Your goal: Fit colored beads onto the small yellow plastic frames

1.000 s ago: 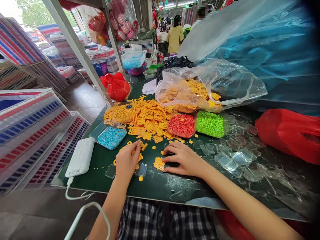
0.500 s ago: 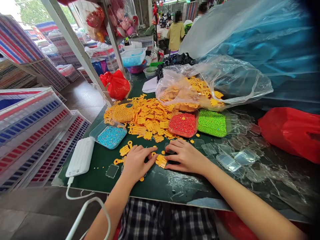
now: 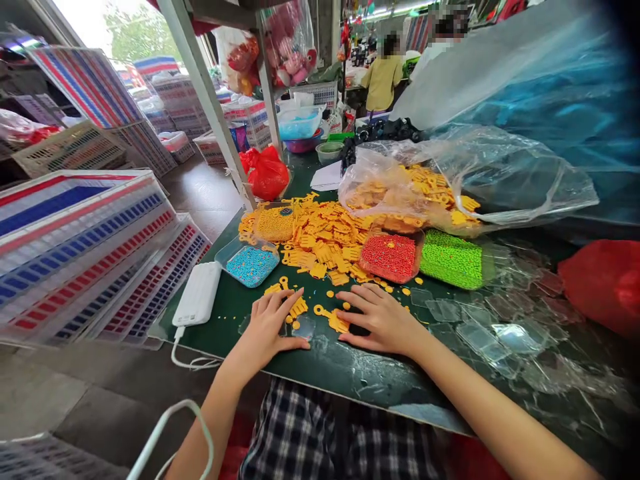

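My left hand point(image 3: 267, 323) rests over the near table, its fingers stretched and thumb apart, holding nothing. By its fingers lie a yellow palm-shaped plastic piece point(image 3: 299, 308), small yellow discs point(image 3: 296, 325) and a clear square plate point(image 3: 306, 330). Another yellow palm-shaped piece with a ring point(image 3: 330, 316) lies flat between the hands. My right hand point(image 3: 383, 320) has its thumb and index finger at this piece's right end, gripping it lightly against the table; its other fingers are spread. The fingertips partly cover the piece. A loose yellow disc point(image 3: 347, 306) lies near the right fingers.
Behind the hands spreads a heap of yellow pieces point(image 3: 325, 230). Around it stand trays of blue beads point(image 3: 253, 267), yellow beads point(image 3: 275, 223), red beads point(image 3: 389, 257) and green beads point(image 3: 453, 260). Clear plates point(image 3: 480, 337) lie right, a white power bank point(image 3: 199, 293) left.
My left hand has moved away from the yellow piece between the hands, and its thumb and index have spread apart. My right hand stays at that piece. The view has shifted left.
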`<control>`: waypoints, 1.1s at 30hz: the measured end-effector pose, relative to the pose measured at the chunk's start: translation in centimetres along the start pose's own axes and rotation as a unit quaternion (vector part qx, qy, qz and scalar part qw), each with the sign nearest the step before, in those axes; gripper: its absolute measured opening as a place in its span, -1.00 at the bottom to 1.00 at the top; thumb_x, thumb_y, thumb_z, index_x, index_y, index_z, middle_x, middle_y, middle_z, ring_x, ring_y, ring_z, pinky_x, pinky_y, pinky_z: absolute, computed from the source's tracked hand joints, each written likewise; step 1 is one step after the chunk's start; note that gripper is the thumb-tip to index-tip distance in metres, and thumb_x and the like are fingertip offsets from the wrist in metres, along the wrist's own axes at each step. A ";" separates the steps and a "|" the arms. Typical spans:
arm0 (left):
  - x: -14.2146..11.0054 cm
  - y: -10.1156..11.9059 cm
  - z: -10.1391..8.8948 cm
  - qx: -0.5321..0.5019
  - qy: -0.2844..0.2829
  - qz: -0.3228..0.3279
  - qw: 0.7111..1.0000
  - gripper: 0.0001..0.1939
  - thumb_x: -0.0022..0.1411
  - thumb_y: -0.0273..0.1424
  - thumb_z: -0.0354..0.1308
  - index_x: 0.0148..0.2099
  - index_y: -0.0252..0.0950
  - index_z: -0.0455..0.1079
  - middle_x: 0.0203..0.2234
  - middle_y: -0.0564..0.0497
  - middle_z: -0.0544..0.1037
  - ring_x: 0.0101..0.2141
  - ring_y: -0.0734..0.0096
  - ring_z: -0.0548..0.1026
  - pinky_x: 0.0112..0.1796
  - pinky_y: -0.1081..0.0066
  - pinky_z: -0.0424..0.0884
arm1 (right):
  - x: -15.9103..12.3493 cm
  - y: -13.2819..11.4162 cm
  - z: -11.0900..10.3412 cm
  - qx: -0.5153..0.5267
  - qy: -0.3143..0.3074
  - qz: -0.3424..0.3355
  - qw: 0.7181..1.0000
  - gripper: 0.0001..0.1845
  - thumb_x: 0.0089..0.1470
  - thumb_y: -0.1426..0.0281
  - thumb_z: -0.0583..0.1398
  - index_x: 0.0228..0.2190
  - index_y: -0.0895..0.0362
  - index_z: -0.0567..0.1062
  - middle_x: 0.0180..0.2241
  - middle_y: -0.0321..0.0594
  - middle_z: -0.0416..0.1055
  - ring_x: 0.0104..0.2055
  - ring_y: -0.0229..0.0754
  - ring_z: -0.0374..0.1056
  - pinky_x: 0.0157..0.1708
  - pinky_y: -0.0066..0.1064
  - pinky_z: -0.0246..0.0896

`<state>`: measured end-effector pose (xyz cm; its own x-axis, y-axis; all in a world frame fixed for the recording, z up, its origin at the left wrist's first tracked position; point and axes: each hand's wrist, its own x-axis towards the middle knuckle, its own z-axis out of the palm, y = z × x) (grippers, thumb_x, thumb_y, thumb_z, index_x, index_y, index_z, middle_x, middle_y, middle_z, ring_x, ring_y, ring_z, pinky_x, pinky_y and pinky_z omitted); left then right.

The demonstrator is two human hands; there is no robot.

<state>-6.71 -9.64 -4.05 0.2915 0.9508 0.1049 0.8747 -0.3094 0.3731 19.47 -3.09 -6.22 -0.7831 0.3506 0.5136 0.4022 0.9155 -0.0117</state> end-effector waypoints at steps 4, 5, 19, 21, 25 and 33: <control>1.7 0.6 1.2 0.023 -0.021 0.023 0.999 -0.25 0.06 0.00 0.28 0.26 -0.06 0.21 0.07 -0.06 0.41 0.07 0.05 0.30 0.11 0.06 0.14 | -0.2 -0.1 0.1 0.009 -0.005 0.005 1.000 -0.70 0.13 0.14 0.19 -0.25 0.08 0.58 -0.06 -0.10 0.49 -0.02 0.01 0.34 -0.01 -0.12 0.21; 2.2 0.8 1.2 0.026 -0.024 0.034 0.999 -0.26 0.05 0.01 0.28 0.24 -0.08 0.24 0.07 -0.07 0.42 0.06 0.06 0.31 0.11 0.05 0.13 | -0.3 -0.1 0.1 0.013 -0.011 0.006 1.000 -0.70 0.14 0.15 0.19 -0.24 0.08 0.57 -0.05 -0.10 0.48 -0.02 0.01 0.34 -0.01 -0.11 0.22; 6.4 -7.9 -10.1 0.108 0.083 -0.198 0.971 -0.69 0.33 -0.24 0.02 -0.06 -0.26 0.51 -0.23 -0.04 0.62 -0.23 0.24 0.53 -0.21 0.34 0.37 | -0.3 -0.1 0.1 0.063 -0.045 -0.002 0.997 -0.65 0.26 0.19 0.04 -0.12 0.08 0.51 -0.16 -0.14 0.52 -0.08 -0.03 0.37 -0.09 -0.14 0.28; 6.8 -8.2 -10.3 0.111 0.004 -0.180 0.977 -0.69 0.31 -0.22 0.03 -0.11 -0.23 0.53 -0.25 -0.01 0.63 -0.24 0.26 0.54 -0.26 0.38 0.36 | -0.3 -0.1 0.1 0.068 -0.051 0.000 0.996 -0.65 0.28 0.20 0.03 -0.12 0.09 0.51 -0.16 -0.14 0.53 -0.10 -0.04 0.38 -0.09 -0.14 0.28; 7.1 -8.4 -9.3 0.112 -0.073 -0.158 0.978 -0.72 0.22 -0.17 0.13 -0.25 -0.22 0.58 -0.35 0.00 0.64 -0.30 0.24 0.55 -0.27 0.38 0.34 | -0.5 -0.2 0.3 0.072 -0.063 0.004 0.995 -0.66 0.28 0.22 0.02 -0.08 0.07 0.50 -0.11 -0.14 0.52 -0.07 -0.04 0.39 -0.09 -0.14 0.28; 8.0 -8.9 -7.8 0.115 -0.127 -0.096 0.981 -0.70 0.16 -0.12 0.18 -0.17 -0.15 0.57 -0.15 0.03 0.60 -0.09 0.18 0.46 0.00 0.27 0.20 | -0.6 -0.3 0.5 0.077 -0.073 0.022 0.994 -0.67 0.30 0.29 0.02 -0.01 0.03 0.47 0.00 -0.19 0.49 0.02 -0.05 0.36 -0.06 -0.12 0.28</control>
<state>-15.21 0.90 0.69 0.1746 0.9659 -0.1910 0.9784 -0.1485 0.1436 19.59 -3.50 -6.98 -0.8317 0.4052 0.3797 0.3687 0.9142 -0.1681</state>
